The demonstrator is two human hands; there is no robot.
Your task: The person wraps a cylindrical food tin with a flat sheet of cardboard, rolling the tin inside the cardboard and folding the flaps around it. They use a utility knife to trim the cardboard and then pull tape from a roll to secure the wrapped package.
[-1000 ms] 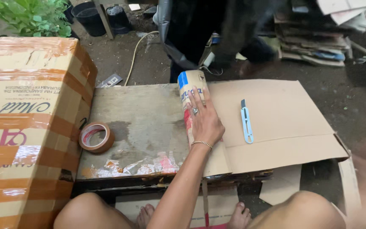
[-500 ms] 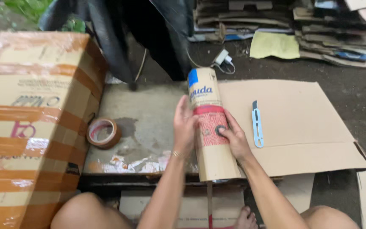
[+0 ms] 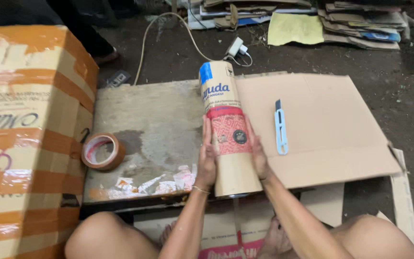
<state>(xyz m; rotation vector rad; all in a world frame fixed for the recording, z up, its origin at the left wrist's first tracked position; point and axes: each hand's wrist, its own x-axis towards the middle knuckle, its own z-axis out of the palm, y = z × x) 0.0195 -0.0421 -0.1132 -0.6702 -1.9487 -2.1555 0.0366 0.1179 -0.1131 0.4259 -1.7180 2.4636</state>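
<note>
We sit at a worn wooden board (image 3: 154, 129) on a dark dirt floor (image 3: 398, 105), flattened cardboard stacks (image 3: 360, 24) far right, a white cable (image 3: 168, 29) trailing beyond.

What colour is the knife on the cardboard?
Light blue, with a dark blade tip; the head view shows the knife clearly.

Cardboard roll (image 3: 228, 134): tan, blue corner, red patterned band. Cutter (image 3: 280, 128): pale blue. Tape roll (image 3: 102, 151): brown. Box (image 3: 25, 134): tan, orange-striped.
</note>
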